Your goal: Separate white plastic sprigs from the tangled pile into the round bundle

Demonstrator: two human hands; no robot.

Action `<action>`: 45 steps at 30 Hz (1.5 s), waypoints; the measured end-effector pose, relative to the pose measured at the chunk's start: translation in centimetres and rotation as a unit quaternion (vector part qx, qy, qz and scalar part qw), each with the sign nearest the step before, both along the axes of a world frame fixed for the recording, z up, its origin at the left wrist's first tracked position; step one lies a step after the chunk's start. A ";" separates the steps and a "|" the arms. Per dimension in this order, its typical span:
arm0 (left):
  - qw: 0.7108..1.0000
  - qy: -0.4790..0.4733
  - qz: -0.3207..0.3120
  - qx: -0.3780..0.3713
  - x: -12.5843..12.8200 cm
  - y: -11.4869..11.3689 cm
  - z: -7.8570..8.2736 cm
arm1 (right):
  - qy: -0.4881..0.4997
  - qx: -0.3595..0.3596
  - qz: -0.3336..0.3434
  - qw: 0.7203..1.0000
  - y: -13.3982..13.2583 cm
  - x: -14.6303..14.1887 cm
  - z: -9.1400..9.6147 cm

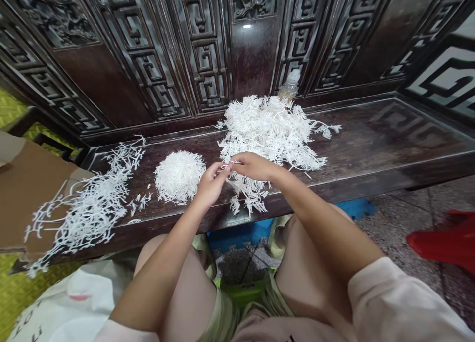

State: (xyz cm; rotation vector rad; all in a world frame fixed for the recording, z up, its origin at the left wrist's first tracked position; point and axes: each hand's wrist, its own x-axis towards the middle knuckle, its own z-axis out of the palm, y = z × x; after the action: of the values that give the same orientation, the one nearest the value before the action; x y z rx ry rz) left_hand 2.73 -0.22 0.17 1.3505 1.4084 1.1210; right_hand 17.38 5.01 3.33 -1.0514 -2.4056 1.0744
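My left hand (212,184) and my right hand (250,166) meet over the front of the dark wooden bench. Both are closed, fingertips together, on a thin white branched plastic piece (233,162). More of these branched pieces hang below my right hand in a clump (249,192). Behind it rises a large heap of white branched pieces (265,126). Left of my left hand sits a round pile of small white bits (179,176). Farther left lies a tangle of bare white stems (94,203). The exact grip of the fingertips is too small to make out.
A clear bottle with a white cap (290,84) stands behind the heap, against the carved wooden back (254,60). A cardboard box (40,183) adjoins the bench's left end. A white bag (85,302) lies lower left. A red plastic object (445,240) is at the right.
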 end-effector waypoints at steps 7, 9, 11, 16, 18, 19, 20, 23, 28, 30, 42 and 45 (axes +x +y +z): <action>0.998 -0.003 -0.031 -0.047 -0.4 0.2 -0.5 | -0.048 0.054 0.000 0.997 0.1 0.7 0.1; 0.998 -0.009 -0.054 -0.041 -0.4 0.2 -0.5 | -0.066 0.087 -0.012 0.994 0.1 0.7 -0.1; 0.998 0.000 -0.066 -0.010 -0.4 0.4 -0.5 | -0.086 0.113 -0.027 0.989 0.1 0.6 -0.3; 0.997 0.030 -0.053 0.052 -0.2 0.2 0.1 | -0.132 0.176 -0.078 0.972 0.6 0.1 -0.8; 0.994 0.028 -0.091 0.057 0.1 -0.6 1.1 | -0.165 0.191 -0.147 0.956 1.7 0.5 -1.1; 0.991 0.029 -0.120 0.058 0.3 -1.1 1.7 | -0.182 0.188 -0.194 0.945 2.3 0.8 -1.2; 0.987 0.035 -0.144 0.056 0.3 -1.6 2.2 | -0.196 0.175 -0.238 0.935 2.9 1.2 -1.3; 0.988 0.110 -0.106 0.037 -0.5 -1.7 3.0 | -0.173 0.097 -0.273 0.941 3.9 2.2 -1.4; 0.962 0.243 0.124 -0.001 -6.6 2.6 -0.2 | -0.052 -0.034 -0.171 0.983 1.9 1.1 -1.8; 0.948 0.255 0.184 -0.045 -9.3 4.1 -2.0 | -0.007 -0.071 -0.159 0.985 1.1 0.3 -2.1; 0.908 0.381 0.172 -0.013 -7.8 3.8 -2.0 | 0.134 -0.254 -0.138 0.948 0.4 -0.5 -1.2; 0.967 0.254 0.028 0.025 -5.5 3.3 -1.2 | 0.147 -0.263 -0.129 0.945 0.2 -0.4 -1.0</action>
State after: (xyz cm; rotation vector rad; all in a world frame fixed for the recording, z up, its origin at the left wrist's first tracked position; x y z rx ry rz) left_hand -2.78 3.07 -1.05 1.7236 1.7976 0.8814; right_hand 17.01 5.17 2.32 -1.2160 -1.7275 1.6837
